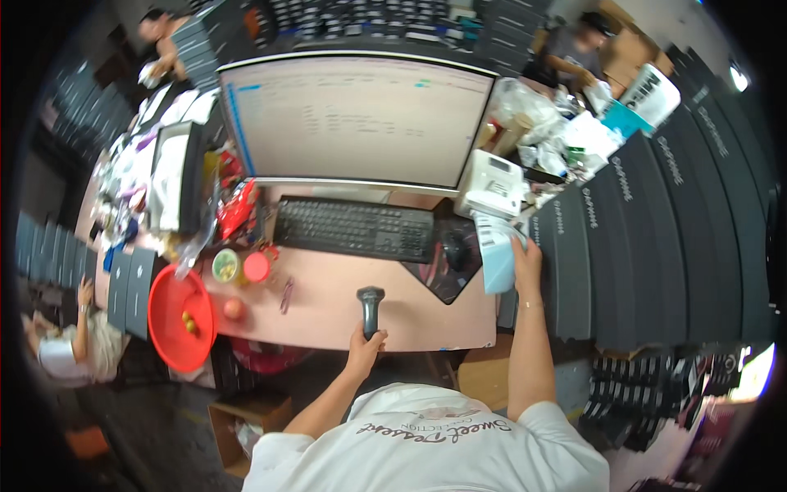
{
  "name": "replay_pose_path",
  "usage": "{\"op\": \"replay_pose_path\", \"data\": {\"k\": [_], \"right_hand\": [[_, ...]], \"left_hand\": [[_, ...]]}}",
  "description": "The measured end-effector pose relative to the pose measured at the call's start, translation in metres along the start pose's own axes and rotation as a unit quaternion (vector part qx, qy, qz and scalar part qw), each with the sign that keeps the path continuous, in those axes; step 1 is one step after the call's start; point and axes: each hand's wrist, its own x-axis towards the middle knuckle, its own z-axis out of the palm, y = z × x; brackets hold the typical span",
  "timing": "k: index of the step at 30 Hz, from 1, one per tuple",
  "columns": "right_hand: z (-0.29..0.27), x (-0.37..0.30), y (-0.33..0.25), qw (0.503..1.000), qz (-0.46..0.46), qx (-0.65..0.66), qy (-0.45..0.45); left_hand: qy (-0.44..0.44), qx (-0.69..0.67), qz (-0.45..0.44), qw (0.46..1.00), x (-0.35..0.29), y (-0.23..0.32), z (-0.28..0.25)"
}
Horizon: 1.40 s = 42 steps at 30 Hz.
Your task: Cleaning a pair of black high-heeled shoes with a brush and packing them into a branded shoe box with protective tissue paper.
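In my left hand [363, 351] is a dark handheld barcode scanner [370, 310], its handle gripped near the table's front edge and its head pointing away from me. My right hand [527, 262] reaches forward on the right, fingers closed on the edge of a strip of labels [497, 266], pale blue and white. The strip hangs at the front of a white label printer [493, 184]. A black keyboard [352, 228] lies beyond the scanner, with a dark mouse [456, 248] on a mouse pad [443, 283] between it and the labels.
A large monitor [352, 123] stands behind the keyboard. Dark shoeboxes [623, 246] line the right side. On the left are a red basin [175, 348] with small fruit, a peach-coloured fruit [234, 308], jars and heaped packaging. Other people work at the far left, far right and left edge.
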Motion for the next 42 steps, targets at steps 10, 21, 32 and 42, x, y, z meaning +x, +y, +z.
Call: {"op": "replay_pose_path", "data": {"k": [10,21,32,42], "right_hand": [[0.098,0.068,-0.067,0.942,-0.230,-0.210,-0.129],[-0.092,-0.229,0.097,0.868,0.099,-0.294,-0.389],[-0.160,-0.446,0.074,0.888,0.381,-0.242,0.088],[-0.283,-0.451,0.142,0.908,0.356,-0.211,0.069]], "left_hand": [[-0.084,0.064,0.069,0.992,0.005,0.030,0.026],[-0.244,0.356,0.351,0.831,0.077,0.155,0.208],[-0.016,0.713,0.503,0.488,0.336,0.159,0.336],[0.067,0.557,0.651,0.511,0.227,0.090,0.320]]}}
